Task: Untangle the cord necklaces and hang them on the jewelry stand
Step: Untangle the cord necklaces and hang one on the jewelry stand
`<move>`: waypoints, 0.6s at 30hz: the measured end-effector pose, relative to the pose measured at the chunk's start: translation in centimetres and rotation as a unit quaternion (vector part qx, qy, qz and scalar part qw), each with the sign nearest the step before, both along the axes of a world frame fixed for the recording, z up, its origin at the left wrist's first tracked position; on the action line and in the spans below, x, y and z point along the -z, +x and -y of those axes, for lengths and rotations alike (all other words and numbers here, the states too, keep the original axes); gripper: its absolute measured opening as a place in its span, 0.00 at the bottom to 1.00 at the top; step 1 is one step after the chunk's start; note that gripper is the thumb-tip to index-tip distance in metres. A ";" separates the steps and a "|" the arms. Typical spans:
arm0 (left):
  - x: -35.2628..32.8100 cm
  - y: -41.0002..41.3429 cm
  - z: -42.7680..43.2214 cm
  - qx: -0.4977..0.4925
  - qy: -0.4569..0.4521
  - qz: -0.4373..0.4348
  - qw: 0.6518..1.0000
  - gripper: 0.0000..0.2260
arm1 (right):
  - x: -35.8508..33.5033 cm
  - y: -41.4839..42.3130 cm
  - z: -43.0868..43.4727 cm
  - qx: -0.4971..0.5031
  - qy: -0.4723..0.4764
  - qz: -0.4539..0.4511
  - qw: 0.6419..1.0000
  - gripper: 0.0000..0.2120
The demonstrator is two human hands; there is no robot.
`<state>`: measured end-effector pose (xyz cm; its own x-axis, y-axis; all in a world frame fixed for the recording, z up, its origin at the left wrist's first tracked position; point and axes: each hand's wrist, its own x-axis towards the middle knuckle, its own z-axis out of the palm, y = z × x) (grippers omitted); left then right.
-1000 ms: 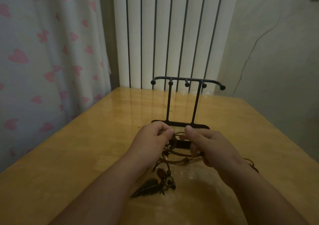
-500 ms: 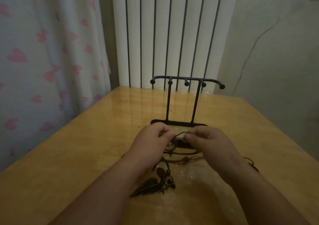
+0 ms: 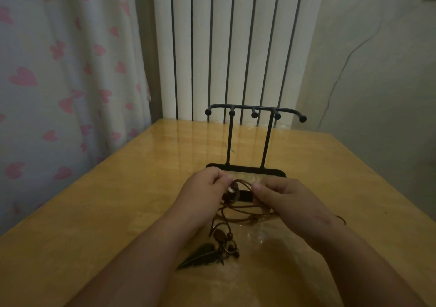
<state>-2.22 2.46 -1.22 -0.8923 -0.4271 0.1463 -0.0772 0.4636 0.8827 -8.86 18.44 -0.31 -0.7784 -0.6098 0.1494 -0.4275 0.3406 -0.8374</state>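
Head view: untangling underway
Both hands, left hand and right hand, pinching knotted cords between fingertips; stand beyond, bare; nothing hung.

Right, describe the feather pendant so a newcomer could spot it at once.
Start at the wooden table and find the black jewelry stand in its middle. Just in front of its base, the left hand and right hand pinch a tangle of brown cords. Nearest the viewer, lying flat, is the feather pendant: dark, long and pointed, unlike the small round beads beside it.
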 end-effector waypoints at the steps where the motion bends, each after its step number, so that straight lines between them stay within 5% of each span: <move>1: 0.0 0.0 -0.1 0.003 -0.005 0.001 1.000 0.08 | 0.0 0.0 0.0 0.000 -0.009 0.001 1.000 0.21; 5: 0.0 0.0 -0.4 0.021 -0.027 0.007 0.999 0.07 | 0.4 -0.1 0.3 -0.008 -0.022 -0.006 1.000 0.22; 9: 0.0 0.1 -0.4 0.040 -0.054 0.014 0.998 0.09 | 0.5 0.1 0.7 0.019 0.040 -0.082 0.996 0.08; 13: 0.1 0.1 -0.7 0.034 -0.040 0.000 0.999 0.10 | 0.5 -0.3 0.6 0.049 0.053 -0.123 0.990 0.10; 16: 0.0 0.2 -0.6 0.026 0.004 -0.004 1.000 0.11 | 0.3 -0.6 0.5 0.076 0.013 -0.154 0.985 0.09; 18: 0.1 0.2 -0.4 0.021 0.004 0.003 1.000 0.12 | 0.0 -0.2 0.4 0.077 -0.084 -0.098 0.989 0.11</move>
